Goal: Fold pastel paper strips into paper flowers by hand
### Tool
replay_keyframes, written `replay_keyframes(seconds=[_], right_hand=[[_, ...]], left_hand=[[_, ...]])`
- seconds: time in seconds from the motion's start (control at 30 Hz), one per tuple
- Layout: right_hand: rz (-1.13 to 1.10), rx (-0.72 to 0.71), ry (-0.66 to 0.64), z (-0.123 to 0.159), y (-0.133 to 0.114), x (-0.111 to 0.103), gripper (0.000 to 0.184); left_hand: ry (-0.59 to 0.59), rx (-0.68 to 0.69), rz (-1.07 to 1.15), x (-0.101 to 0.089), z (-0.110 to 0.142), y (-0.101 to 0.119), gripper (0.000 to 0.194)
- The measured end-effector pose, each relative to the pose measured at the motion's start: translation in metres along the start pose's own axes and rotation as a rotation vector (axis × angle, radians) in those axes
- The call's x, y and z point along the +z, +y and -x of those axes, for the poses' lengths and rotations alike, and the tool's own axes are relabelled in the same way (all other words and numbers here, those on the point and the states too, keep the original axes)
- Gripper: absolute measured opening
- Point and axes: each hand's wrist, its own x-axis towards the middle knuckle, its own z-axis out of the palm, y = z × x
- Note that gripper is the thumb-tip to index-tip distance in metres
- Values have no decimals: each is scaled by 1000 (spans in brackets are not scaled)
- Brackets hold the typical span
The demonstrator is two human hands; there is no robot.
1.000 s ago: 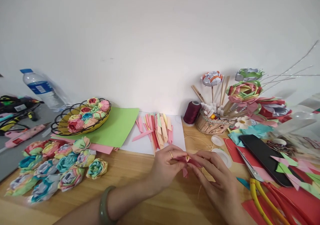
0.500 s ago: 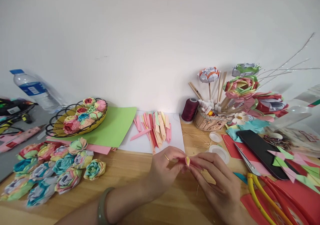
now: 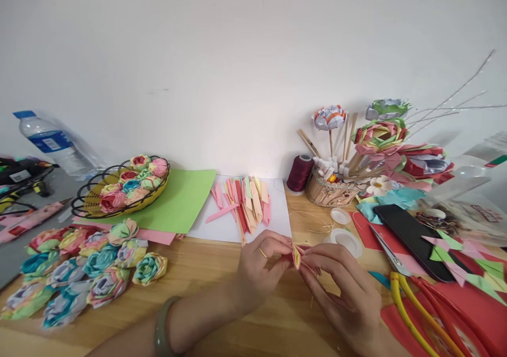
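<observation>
Pinching the small folded paper [image 3: 297,257] from both sides, with left grip [image 3: 259,270] and right grip [image 3: 344,283] clamped on it above the bench [image 3: 194,264]. Best to hold close to the fold, match edges before pressing, and keep pressure light to avoid crushing it.

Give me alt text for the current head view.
A person's left hand and right hand pinch a folded pink-and-yellow paper piece above a wooden table. Folded paper strips lie beyond them on a white sheet; paper flowers, some in a yellow basket, sit left, and yellow-handled scissors lie right.
</observation>
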Motion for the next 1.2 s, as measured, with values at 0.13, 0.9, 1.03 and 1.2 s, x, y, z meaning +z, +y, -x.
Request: replay_keyframes(seconds=[0.13,0.9,1.03,1.2], right_hand=[[-15,13,-14,-1,0,0,21],[-225,164,-220,-6,11,-5,16],[-219,164,-232,-7,11,-6,14],[-219,164,-219,-9,9,-6,12]], left_hand=[[1,10,7,0,0,-1,15],[-143,-29,66,-5,-6,-4,12],[-168,-35,70,-6,-6,-4,9],[-180,-36,91,-6,-7,-3,10]])
